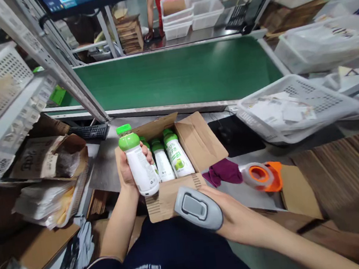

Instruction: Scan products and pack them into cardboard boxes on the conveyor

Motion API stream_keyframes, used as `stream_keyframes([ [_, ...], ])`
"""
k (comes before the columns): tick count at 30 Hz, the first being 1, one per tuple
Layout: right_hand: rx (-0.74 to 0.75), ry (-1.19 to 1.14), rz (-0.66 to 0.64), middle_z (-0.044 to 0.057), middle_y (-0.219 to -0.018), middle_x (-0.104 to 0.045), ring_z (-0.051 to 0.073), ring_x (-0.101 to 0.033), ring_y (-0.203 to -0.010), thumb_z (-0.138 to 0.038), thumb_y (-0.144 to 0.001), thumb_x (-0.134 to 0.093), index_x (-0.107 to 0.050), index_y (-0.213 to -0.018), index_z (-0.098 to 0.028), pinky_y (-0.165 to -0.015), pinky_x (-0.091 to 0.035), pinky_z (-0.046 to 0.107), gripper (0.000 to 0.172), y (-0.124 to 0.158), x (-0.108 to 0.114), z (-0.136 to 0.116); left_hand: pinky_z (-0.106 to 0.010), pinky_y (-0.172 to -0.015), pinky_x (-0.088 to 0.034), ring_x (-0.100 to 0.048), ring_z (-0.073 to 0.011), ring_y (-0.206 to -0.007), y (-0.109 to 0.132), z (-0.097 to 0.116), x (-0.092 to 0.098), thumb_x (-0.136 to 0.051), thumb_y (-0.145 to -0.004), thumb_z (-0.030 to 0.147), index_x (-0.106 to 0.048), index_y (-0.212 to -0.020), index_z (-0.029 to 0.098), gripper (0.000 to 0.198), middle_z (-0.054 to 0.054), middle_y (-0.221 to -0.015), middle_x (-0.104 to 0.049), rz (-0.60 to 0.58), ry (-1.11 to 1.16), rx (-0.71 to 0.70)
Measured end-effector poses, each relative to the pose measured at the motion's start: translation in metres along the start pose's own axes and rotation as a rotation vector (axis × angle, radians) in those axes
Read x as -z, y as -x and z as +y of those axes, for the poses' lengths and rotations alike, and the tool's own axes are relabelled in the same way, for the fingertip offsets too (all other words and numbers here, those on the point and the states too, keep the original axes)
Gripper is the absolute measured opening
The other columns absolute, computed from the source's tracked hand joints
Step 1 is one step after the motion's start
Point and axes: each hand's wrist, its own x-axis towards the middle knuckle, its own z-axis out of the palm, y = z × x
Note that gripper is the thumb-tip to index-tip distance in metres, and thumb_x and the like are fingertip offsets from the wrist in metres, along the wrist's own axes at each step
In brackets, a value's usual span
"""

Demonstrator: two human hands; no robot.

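My left hand (125,169) is wrapped round a white bottle with a green cap (137,161), held upright above the left side of an open cardboard box (200,143). Three more green-capped bottles (167,157) lie inside that box. My right hand (231,213) grips a grey handheld barcode scanner (197,207), whose head sits at the box's near flap, just below and right of the held bottle.
A green conveyor belt (179,75) runs behind the box. A white basket of papers (294,107), an orange tape dispenser (263,176), a purple cloth (223,171) and a black mat (235,134) lie to the right. Shelving with baskets and a keyboard (89,132) stands left. Another person works beyond the belt.
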Motion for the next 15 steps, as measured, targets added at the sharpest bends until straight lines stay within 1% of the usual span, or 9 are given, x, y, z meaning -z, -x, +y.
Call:
stream_keyframes([
  [2,0.006,-0.018,0.013,0.003,-0.092,-0.063,0.018,-0.063,-0.08,-0.022,-0.084,-0.068,-0.061,-0.096,-0.022,-0.069,-0.055,0.028,0.014,0.002,-0.005,0.004,-0.029,-0.065,-0.06,-0.066,-0.0163,-0.073,-0.003,-0.002,-0.001,-0.092,-0.066,0.064,-0.071,-0.104,0.02,0.061,-0.001,-0.087,-0.068,0.014,0.005,-0.006],
  [3,0.004,-0.028,0.021,0.003,-0.092,-0.064,0.019,-0.064,-0.081,-0.022,-0.084,-0.069,-0.061,-0.096,-0.022,-0.071,-0.056,0.029,0.014,0.002,-0.005,0.003,-0.031,-0.069,-0.062,-0.069,-0.0172,-0.077,-0.005,-0.004,0.0,-0.094,-0.066,0.061,-0.072,-0.105,0.02,0.061,-0.001,-0.09,-0.069,0.027,-0.002,-0.004],
  [5,-0.01,-0.049,0.031,0.005,-0.098,-0.066,0.021,-0.066,-0.087,-0.022,-0.084,-0.07,-0.063,-0.101,-0.022,-0.079,-0.059,0.032,0.018,0.004,-0.003,-0.003,-0.034,-0.075,-0.064,-0.071,-0.0183,-0.078,-0.009,-0.008,0.004,-0.092,-0.072,0.06,-0.073,-0.106,0.019,0.056,-0.001,-0.092,-0.072,0.071,-0.038,-0.016],
  [8,-0.025,-0.054,0.061,0.008,-0.108,-0.07,0.026,-0.07,-0.102,-0.02,-0.084,-0.071,-0.066,-0.11,-0.021,-0.093,-0.06,0.037,0.027,0.003,0.006,-0.019,-0.035,-0.077,-0.063,-0.074,-0.0195,-0.077,-0.013,-0.013,0.011,-0.083,-0.085,0.056,-0.075,-0.107,0.017,0.045,-0.004,-0.095,-0.077,0.134,-0.116,-0.048],
  [10,-0.002,-0.037,0.085,0.01,-0.115,-0.072,0.028,-0.07,-0.11,-0.018,-0.084,-0.07,-0.066,-0.116,-0.021,-0.1,-0.059,0.039,0.032,0.001,0.011,-0.028,-0.033,-0.076,-0.063,-0.075,-0.0197,-0.078,-0.013,-0.015,0.014,-0.079,-0.09,0.053,-0.075,-0.108,0.015,0.041,-0.006,-0.099,-0.079,0.142,-0.145,-0.063],
  [13,0.045,-0.005,0.09,0.012,-0.129,-0.07,0.027,-0.069,-0.118,-0.013,-0.082,-0.067,-0.064,-0.132,-0.022,-0.104,-0.058,0.039,0.051,-0.002,0.015,-0.037,-0.033,-0.079,-0.063,-0.076,-0.0198,-0.082,-0.011,-0.017,0.015,-0.079,-0.092,0.049,-0.076,-0.108,0.015,0.038,-0.006,-0.103,-0.08,0.112,-0.149,-0.074],
  [15,0.052,0.022,0.087,0.012,-0.131,-0.069,0.027,-0.069,-0.118,-0.011,-0.081,-0.065,-0.063,-0.135,-0.022,-0.102,-0.058,0.039,0.056,-0.003,0.016,-0.039,-0.034,-0.082,-0.064,-0.076,-0.0206,-0.086,-0.009,-0.017,0.016,-0.081,-0.09,0.048,-0.075,-0.108,0.017,0.037,-0.005,-0.105,-0.08,0.086,-0.144,-0.085],
])
